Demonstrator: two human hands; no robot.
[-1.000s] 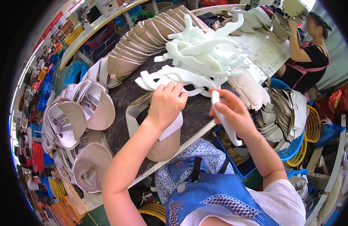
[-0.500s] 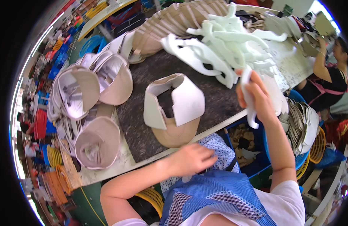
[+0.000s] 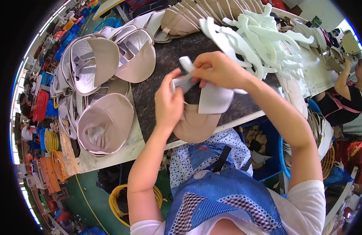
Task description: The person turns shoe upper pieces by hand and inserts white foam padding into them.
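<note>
A beige shoe upper with a white lining stands on the dark board, its rounded toe toward me. My left hand is closed on the left side of its opening. My right hand reaches in over the upper's far rim, fingers pinched on a white curved foam strip, whose end sticks up past the fingertips. Most of the strip is hidden by my hands. Behind my right hand lies a heap of similar foam strips.
Stacked beige uppers fill the left side of the table, with a long row at the back. A blue bin of scraps stands below the right edge, a yellow basket under the left. A co-worker works at the far right.
My right hand has brought the foam strip leftward from beside the heap to the upper. The left hand has risen from near my apron and taken hold of the upper's side.
</note>
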